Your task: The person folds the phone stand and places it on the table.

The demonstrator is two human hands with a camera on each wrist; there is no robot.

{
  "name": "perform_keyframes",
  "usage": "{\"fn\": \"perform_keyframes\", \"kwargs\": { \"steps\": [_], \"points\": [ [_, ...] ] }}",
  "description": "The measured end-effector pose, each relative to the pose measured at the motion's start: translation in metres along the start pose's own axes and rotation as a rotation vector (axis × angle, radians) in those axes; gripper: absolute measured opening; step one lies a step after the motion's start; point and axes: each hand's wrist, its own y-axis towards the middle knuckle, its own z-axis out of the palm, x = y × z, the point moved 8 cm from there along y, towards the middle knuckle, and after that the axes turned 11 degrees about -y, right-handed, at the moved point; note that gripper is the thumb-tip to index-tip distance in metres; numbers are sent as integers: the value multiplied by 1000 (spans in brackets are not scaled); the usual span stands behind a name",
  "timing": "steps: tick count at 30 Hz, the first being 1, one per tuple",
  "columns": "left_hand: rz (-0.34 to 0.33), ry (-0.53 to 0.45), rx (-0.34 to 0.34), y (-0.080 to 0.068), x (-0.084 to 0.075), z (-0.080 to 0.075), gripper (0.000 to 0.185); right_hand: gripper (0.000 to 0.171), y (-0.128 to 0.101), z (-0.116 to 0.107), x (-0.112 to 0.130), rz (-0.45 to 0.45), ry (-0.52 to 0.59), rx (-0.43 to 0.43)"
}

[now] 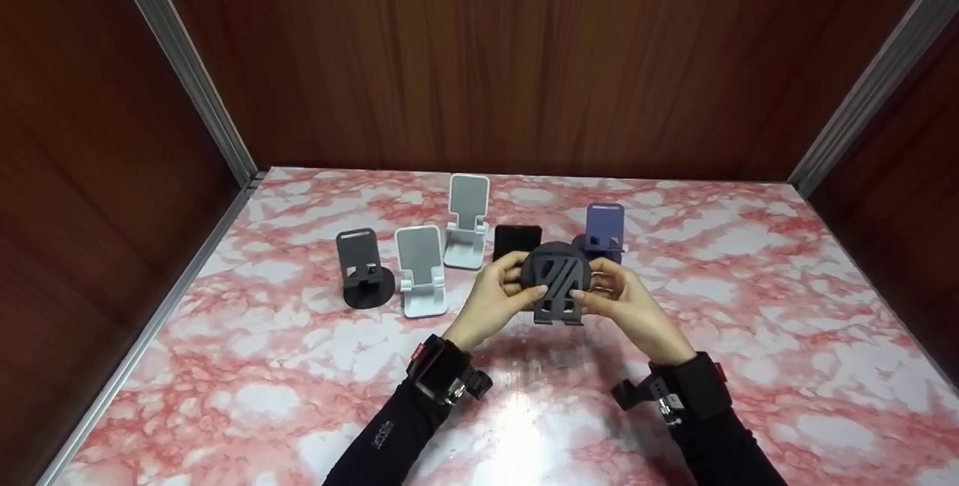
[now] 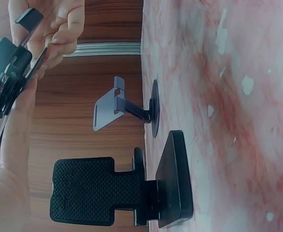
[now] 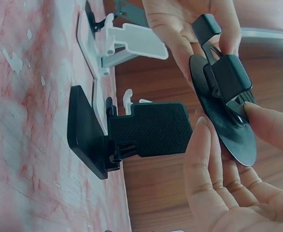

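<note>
Both hands hold up a black phone stand [image 1: 560, 276] with a round base and a slotted back plate. My left hand [image 1: 494, 297] grips its left side, thumb on the slotted plate and fingers behind. The right hand [image 1: 629, 302] holds the opposite side the same way. In the right wrist view the round base of this phone stand [image 3: 231, 133] is tilted, and the plate lies folded close to it. Behind the hands, another black phone stand [image 2: 83, 191] with a textured pad and a rectangular base stands on the table, partly hidden in the head view.
To the left stand a dark grey phone stand [image 1: 359, 254] on a round base and two white phone stands [image 1: 422, 261], one farther back. A purple phone stand [image 1: 605, 224] is behind the right hand. Wooden panels [image 1: 479, 59] enclose the marbled red-and-white table [image 1: 300, 381].
</note>
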Motion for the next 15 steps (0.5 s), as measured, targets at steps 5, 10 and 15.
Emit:
{"fn": "perform_keyframes", "kwargs": {
  "steps": [5, 10, 15],
  "points": [
    [25, 58, 10, -1, -3, 2, 38, 31, -1, 0, 2, -14, 18, 31],
    [99, 221, 22, -2, -11, 3, 48, 32, -4, -3, 4, -8, 26, 28],
    [256, 540, 31, -8, -21, 9, 57, 31, -4, -5, 5, 10, 23, 21]
  ]
}}
